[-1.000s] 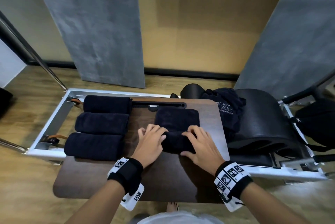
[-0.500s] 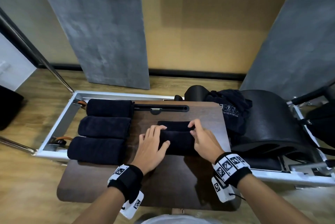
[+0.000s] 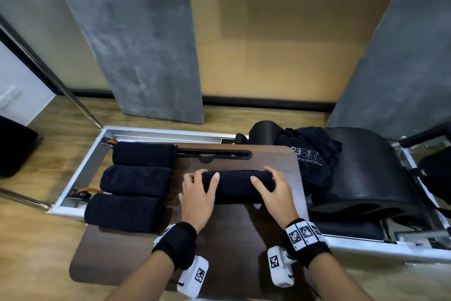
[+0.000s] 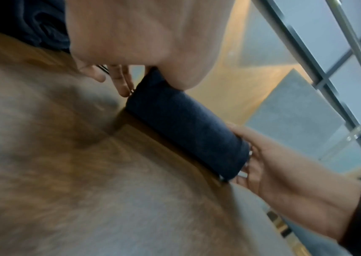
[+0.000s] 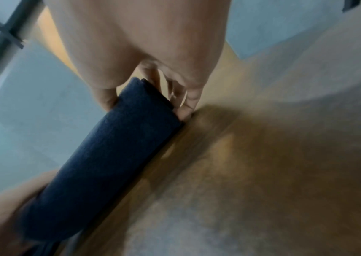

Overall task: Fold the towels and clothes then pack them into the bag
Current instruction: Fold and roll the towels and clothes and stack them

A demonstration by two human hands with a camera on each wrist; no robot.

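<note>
A brown table (image 3: pixel 136 259) is standing over a metal frame (image 3: pixel 80 173) on a wood floor. A black shirt (image 3: pixel 310 154) is lying right of the table. Three rolled towels (image 3: pixel 136 178) are lying on the table's left side. A fourth towel (image 3: pixel 234 186) is sitting in the table's middle. The left hand (image 3: pixel 197 198) and right hand (image 3: pixel 275 193) are gripping its ends, fingers curled around it.

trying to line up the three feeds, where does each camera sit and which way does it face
Head: worn on the head, looking forward and down at the wooden board; both forearms, left hand and right hand show.
Left wrist: low above the board, looking along the left hand; the right hand shows opposite.
Right wrist: mirrored, along the right hand.
All three share the rolled dark towel, one hand gripping each end.
</note>
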